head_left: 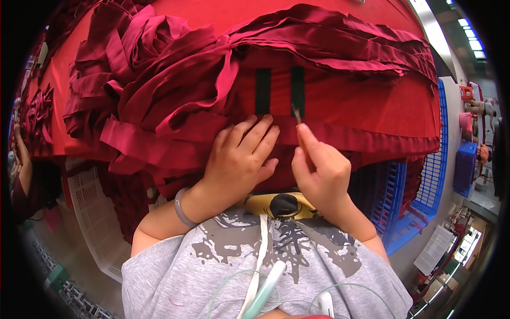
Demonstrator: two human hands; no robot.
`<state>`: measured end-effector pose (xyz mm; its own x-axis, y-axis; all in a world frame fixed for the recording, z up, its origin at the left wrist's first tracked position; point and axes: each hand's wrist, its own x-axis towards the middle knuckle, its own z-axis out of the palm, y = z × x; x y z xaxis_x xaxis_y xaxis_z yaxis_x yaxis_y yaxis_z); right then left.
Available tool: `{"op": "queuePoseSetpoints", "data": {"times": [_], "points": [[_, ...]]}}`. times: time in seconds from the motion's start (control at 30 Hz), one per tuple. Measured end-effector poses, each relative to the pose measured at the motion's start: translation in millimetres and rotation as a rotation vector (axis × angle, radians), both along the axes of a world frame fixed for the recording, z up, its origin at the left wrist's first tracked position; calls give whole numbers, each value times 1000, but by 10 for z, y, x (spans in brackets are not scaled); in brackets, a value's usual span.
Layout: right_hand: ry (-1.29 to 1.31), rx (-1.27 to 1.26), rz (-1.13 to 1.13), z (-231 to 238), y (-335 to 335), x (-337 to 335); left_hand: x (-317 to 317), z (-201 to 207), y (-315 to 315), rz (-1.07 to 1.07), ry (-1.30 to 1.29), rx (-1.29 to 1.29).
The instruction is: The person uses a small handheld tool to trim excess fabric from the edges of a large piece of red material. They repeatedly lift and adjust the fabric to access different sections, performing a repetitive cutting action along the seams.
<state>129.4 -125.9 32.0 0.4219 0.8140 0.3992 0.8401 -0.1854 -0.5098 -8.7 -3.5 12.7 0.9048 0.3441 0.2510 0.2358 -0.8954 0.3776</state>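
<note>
A folded band of dark red fabric (366, 139) runs across the middle of the frame, lying on the edge of a red-covered counter (212, 10). The right hand (319, 170) is closed in a pinch around a thin pencil-like marking tool (297, 118), whose tip rests on the band just below the right one of two dark upright strips (263, 90) marked or laid on the cloth above centre. The left hand (239, 159) lies flat and unclenched on the same band just left of the tool, fingers spread and pointing up toward the left strip, pressing the cloth down; a grey wristband (180, 208) sits on that wrist.

To the upper left a large heap of loose red fabric strips (143, 69) is piled on the counter, and more long strips (345, 42) fan across the upper right. Below the hands shows the person's grey printed shirt (223, 266). A blue plastic crate (419, 181) stands at the right edge below the counter, and a white crate (90, 207) at the lower left. At the far left edge another person's arm (21, 159) is partly visible.
</note>
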Motion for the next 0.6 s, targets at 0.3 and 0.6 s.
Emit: {"op": "queuePoseSetpoints", "data": {"times": [0.3, 0.6], "points": [[-19, -85, -39, -68, 32, 28, -10, 0, 5, -28, -7, 10], [19, -152, 70, 0, -33, -33, 11, -45, -9, 2, -25, 37]]}}
